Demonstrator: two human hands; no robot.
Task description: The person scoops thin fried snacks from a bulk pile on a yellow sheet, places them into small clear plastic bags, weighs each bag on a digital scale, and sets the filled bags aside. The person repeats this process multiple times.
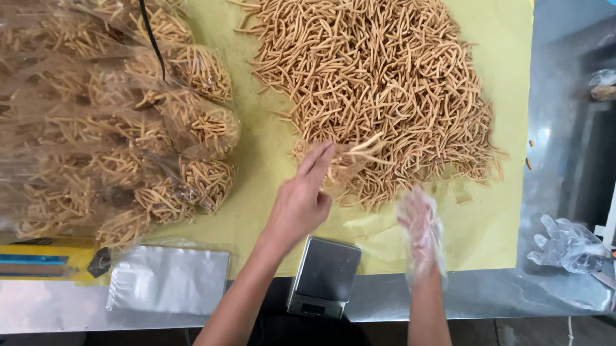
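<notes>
Seemingly, left hand [301, 197] pinches thin bag [352, 158] (crinkly, clear) over sticks [377, 89].

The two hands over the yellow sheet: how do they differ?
The left hand is bare, while the right hand wears a thin clear plastic glove. The left hand's fingers reach into the near edge of the loose heap of tan snack sticks beside a clear bag mouth, while the right hand hovers short of the heap, holding nothing visible. Both are above the yellow sheet.

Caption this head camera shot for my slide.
Bare left hand and gloved right hand reach into snack sticks on yellow paper.
</notes>
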